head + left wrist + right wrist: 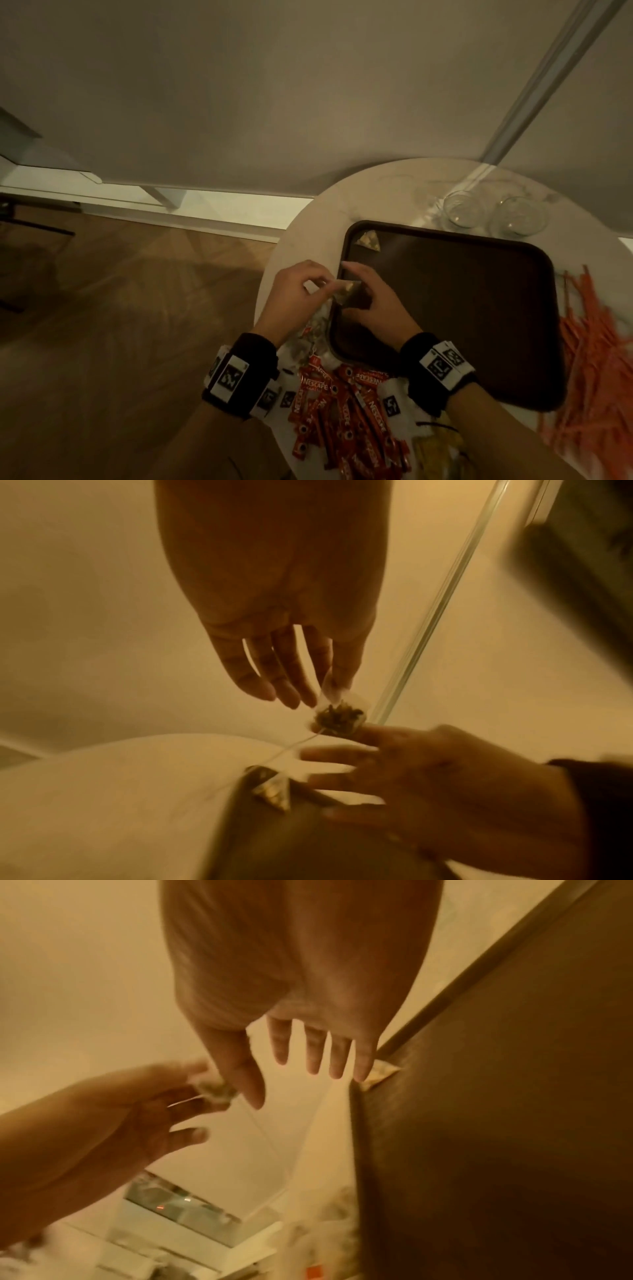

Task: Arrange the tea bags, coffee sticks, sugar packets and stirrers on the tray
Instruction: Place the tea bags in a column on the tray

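Note:
A pyramid tea bag [347, 291] hangs over the left rim of the dark brown tray [445, 308]. My left hand [320, 284] pinches its top corner between thumb and forefinger [342, 674]. My right hand [363, 294] is spread with straight fingers; its thumb [246, 1085] and forefinger touch the bag [214, 1088]. A string trails from the held tea bag [337, 718]. A second tea bag [368, 240] lies in the tray's far left corner. Red coffee sticks [342, 411] are heaped on the table in front of the tray. Orange stirrers [589, 342] lie to the tray's right.
The tray sits on a round pale table [308, 226] beside a wall. Two empty glasses [462, 209] [517, 216] stand behind the tray. More tea bags [315, 329] lie under my left wrist, at the table's left edge. Yellow packets [435, 445] lie near my right forearm.

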`<move>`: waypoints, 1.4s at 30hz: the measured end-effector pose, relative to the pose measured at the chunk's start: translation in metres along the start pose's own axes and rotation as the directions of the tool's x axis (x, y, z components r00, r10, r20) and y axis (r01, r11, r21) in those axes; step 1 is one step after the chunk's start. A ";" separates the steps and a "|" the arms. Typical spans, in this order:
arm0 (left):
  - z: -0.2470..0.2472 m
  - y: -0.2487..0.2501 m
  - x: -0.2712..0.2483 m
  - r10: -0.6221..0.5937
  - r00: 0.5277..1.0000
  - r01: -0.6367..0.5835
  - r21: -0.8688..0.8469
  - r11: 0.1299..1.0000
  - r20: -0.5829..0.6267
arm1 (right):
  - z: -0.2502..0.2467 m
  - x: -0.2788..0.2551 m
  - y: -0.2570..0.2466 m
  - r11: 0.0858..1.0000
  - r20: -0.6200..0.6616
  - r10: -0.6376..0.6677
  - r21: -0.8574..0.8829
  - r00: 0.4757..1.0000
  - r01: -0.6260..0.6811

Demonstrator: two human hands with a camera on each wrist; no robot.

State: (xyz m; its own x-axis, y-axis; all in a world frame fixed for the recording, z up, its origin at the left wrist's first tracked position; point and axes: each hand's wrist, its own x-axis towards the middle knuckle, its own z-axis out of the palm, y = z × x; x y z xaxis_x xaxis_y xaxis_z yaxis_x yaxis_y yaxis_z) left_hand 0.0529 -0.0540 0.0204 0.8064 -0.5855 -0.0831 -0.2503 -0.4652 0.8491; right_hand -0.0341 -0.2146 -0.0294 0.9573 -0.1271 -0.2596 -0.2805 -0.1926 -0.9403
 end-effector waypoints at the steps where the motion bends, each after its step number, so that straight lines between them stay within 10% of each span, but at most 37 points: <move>1: 0.000 0.008 -0.007 0.027 1.000 -0.027 -0.025 0.999 -0.006 | 0.007 -0.004 -0.009 0.996 0.050 0.004 0.093 0.999 -0.008; 9: 0.003 0.013 -0.039 -0.091 0.991 0.063 -0.254 0.965 -0.101 | 0.020 -0.067 -0.017 0.902 0.135 0.237 0.339 0.962 -0.270; 14: 0.014 0.007 -0.053 -0.132 0.987 0.110 -0.216 0.970 -0.092 | 0.013 -0.094 -0.002 0.679 0.126 0.463 0.586 0.877 -0.443; 25: 0.066 0.008 -0.067 0.048 0.996 -0.052 0.049 0.997 0.081 | 0.019 -0.093 -0.003 0.237 0.099 0.557 0.933 0.825 -0.272; 37: 0.073 -0.002 -0.076 -0.174 0.974 0.178 -0.017 0.984 0.143 | 0.006 -0.110 0.015 0.443 0.051 0.541 0.831 0.839 -0.336; 42: 0.084 -0.009 -0.081 -0.317 0.893 0.376 -0.142 0.916 0.319 | 0.002 -0.115 0.016 0.509 -0.011 0.542 0.800 0.840 -0.317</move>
State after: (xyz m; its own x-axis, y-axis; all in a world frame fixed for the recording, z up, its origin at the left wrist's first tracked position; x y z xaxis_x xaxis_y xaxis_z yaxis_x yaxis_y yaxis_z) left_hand -0.0554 -0.0580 -0.0238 0.6284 -0.5877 -0.5096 0.1498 -0.5514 0.8207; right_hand -0.1485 -0.2014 -0.0151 0.6514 -0.2224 -0.7254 -0.3909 0.7210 -0.5721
